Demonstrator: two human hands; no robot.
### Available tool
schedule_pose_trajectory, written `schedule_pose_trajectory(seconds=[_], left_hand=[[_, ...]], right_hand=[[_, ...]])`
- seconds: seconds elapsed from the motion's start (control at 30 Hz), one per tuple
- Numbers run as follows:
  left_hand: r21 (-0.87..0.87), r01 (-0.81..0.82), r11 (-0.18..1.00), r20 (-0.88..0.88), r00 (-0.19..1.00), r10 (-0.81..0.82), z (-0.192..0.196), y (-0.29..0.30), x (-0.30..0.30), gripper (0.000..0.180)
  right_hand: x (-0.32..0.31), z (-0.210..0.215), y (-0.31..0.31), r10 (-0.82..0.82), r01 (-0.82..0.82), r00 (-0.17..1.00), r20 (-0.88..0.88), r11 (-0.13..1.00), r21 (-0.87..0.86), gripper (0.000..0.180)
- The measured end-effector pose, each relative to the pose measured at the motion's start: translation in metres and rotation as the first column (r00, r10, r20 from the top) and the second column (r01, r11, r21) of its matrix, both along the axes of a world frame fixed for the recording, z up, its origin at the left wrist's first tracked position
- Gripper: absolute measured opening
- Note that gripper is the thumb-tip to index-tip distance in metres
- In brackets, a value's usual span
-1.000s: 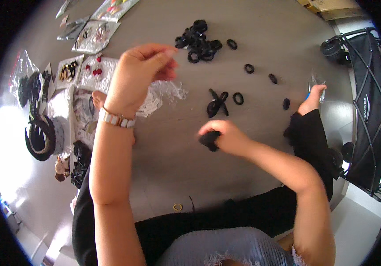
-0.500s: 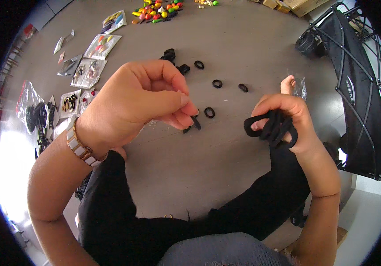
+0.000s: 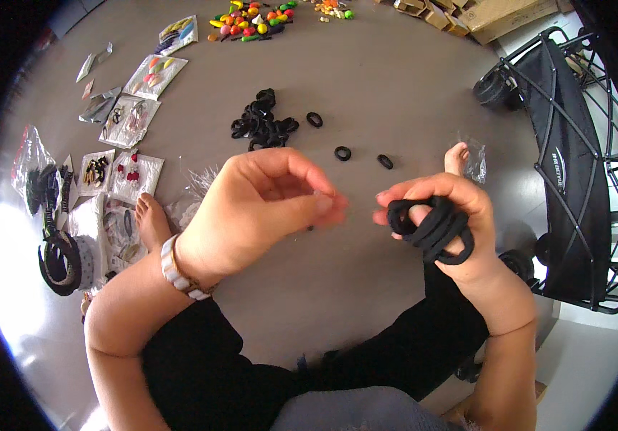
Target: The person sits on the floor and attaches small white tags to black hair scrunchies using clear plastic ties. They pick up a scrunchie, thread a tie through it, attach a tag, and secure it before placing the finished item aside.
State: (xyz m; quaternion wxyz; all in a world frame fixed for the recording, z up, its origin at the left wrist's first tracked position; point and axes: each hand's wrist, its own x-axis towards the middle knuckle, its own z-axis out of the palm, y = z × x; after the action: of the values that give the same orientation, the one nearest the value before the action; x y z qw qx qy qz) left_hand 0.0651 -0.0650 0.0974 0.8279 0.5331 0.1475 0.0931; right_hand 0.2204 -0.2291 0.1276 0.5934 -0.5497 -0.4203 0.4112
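My right hand (image 3: pixel 480 267) is shut on a bundle of black hair ties (image 3: pixel 432 227) looped around its fingers. My left hand (image 3: pixel 266 208) hovers just left of it, thumb and fingertips pinched together, with nothing visible between them. The two hands' fingertips are nearly touching above the grey floor. A pile of black hair ties (image 3: pixel 262 122) lies on the floor beyond my hands. Three single ties (image 3: pixel 342 153) lie scattered to its right. A watch with a pale strap (image 3: pixel 179 269) sits on my left wrist.
Packets of hair accessories (image 3: pixel 129 172) and dark headbands (image 3: pixel 57 258) lie at the left. Colourful clips (image 3: pixel 251 18) are at the top, cardboard boxes (image 3: pixel 495 14) at top right. A black wire cart (image 3: pixel 574 179) stands at the right. My bare feet (image 3: pixel 152 219) and a clear bag (image 3: pixel 477 154) rest on the floor.
My hands have come closer together. The black tie my left fingers pinched half a second ago is no longer seen there; the right hand still holds its bundle.
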Motion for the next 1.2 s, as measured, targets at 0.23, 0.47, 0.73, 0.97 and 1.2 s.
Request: schedule_pose_trajectory(seconds=[0.23,0.47,0.73,0.97,1.2], left_hand=[[0.764,-0.006,0.645,0.058,0.997,-0.059,0.022,-0.012,-0.005,0.029],[0.308,0.128,0.943,-0.144,0.986,-0.087,0.028,-0.014,-0.007,0.015],[0.466,0.251,0.848,-0.048,0.965,-0.259,0.019,-0.007,-0.012,0.012],[0.463,0.137,0.876,-0.074,0.990,-0.116,0.022,-0.007,-0.018,0.010],[0.661,0.017,0.750,0.072,0.994,-0.085,0.016,-0.007,-0.019,0.010]], right_hand=[[-0.009,0.002,0.004,0.053,-0.067,0.845,0.531,0.998,0.008,0.018],[-0.012,0.004,0.002,0.014,-0.055,0.830,0.558,0.997,0.056,0.021],[-0.014,0.014,0.002,0.046,-0.102,0.782,0.621,0.993,0.055,0.022],[-0.014,0.014,-0.007,-0.008,0.021,0.995,-0.095,0.991,0.134,0.023],[-0.014,0.010,-0.010,0.130,-0.127,0.974,-0.188,0.992,0.026,0.024]])
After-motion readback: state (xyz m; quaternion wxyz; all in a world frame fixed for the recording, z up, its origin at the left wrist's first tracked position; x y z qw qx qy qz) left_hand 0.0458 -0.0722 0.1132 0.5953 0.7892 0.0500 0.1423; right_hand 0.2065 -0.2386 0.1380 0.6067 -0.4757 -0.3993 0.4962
